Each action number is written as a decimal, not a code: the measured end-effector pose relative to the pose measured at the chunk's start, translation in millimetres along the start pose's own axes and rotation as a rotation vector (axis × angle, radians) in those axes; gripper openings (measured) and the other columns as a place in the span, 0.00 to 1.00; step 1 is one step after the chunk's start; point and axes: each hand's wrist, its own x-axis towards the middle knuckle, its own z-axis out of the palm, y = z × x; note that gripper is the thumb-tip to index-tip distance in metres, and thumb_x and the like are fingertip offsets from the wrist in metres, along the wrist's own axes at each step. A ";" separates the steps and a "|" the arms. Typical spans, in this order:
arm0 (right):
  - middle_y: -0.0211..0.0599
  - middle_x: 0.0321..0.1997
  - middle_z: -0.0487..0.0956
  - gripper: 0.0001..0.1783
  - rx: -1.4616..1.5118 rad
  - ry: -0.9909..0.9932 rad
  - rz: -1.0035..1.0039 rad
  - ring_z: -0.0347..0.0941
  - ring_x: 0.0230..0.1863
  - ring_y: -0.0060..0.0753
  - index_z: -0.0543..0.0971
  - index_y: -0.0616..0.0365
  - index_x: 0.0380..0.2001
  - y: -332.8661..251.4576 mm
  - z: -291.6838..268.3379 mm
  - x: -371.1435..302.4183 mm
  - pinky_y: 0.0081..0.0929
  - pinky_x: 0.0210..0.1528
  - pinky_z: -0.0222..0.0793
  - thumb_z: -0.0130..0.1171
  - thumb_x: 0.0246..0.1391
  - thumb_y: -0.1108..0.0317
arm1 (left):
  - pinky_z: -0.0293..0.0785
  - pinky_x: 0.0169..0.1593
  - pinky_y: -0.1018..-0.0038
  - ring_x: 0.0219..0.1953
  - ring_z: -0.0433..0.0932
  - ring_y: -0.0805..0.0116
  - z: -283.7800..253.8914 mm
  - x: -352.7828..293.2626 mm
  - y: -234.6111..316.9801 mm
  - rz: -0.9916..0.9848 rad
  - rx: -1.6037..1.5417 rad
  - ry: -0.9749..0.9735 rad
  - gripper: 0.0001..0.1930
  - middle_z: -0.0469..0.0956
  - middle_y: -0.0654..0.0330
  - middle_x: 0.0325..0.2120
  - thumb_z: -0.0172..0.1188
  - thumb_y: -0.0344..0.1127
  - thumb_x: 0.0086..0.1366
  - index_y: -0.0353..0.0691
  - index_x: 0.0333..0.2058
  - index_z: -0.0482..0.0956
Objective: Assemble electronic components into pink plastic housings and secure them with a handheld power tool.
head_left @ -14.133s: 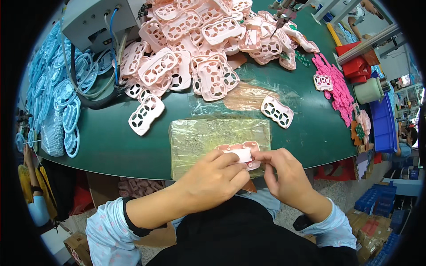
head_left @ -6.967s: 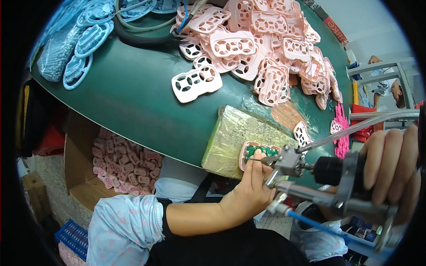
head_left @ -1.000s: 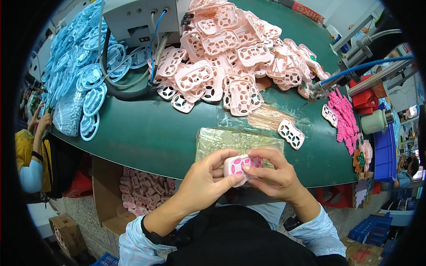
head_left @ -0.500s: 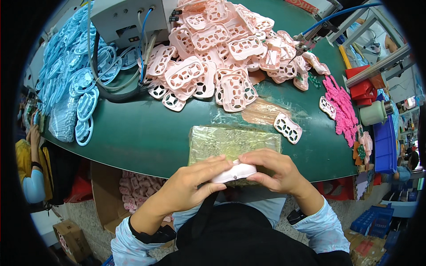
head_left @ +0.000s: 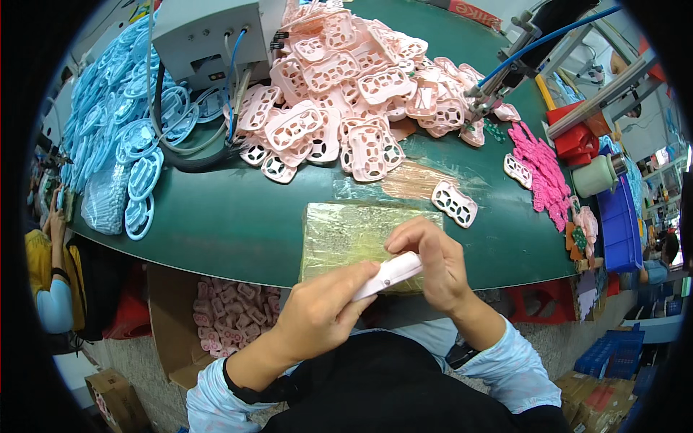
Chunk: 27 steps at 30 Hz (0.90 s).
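Note:
A pale pink plastic shell piece (head_left: pixel 388 276) with a small round metal dot on its side is tilted above the near edge of a film-wrapped block (head_left: pixel 339 234). My left hand (head_left: pixel 321 307) is closed around its left end, thumb beneath and fingers on top. At the raised right end is my right hand (head_left: pixel 437 267), fingers loosely bent and lifted off the top; its palm side is close against the piece, and I cannot tell whether they touch. A single pink piece with cut-out holes (head_left: pixel 455 203) lies beyond the block on the green table (head_left: pixel 216 238).
A large heap of pink shells (head_left: pixel 339 86) covers the table's far middle. Blue plastic frames (head_left: pixel 119 108) pile up at left beside a grey machine box (head_left: pixel 209 43) with hoses. Magenta parts (head_left: pixel 538 173) lie right. A carton of pink pieces (head_left: pixel 231 310) stands below the table edge.
The pink shell has turned so its right end points up and away. My right hand has lifted its fingers off the top, while my left hand keeps its hold. The view has shifted slightly.

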 end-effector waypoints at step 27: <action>0.42 0.37 0.81 0.22 -0.550 -0.365 -0.282 0.79 0.37 0.42 0.78 0.60 0.43 15.8 -37.1 12.0 0.33 0.39 0.75 0.71 0.43 0.65 | 0.76 0.44 0.65 0.40 0.80 0.52 4.6 19.9 -24.6 -0.003 0.158 -0.050 0.22 0.79 0.50 0.40 0.68 0.30 0.52 0.32 0.47 0.76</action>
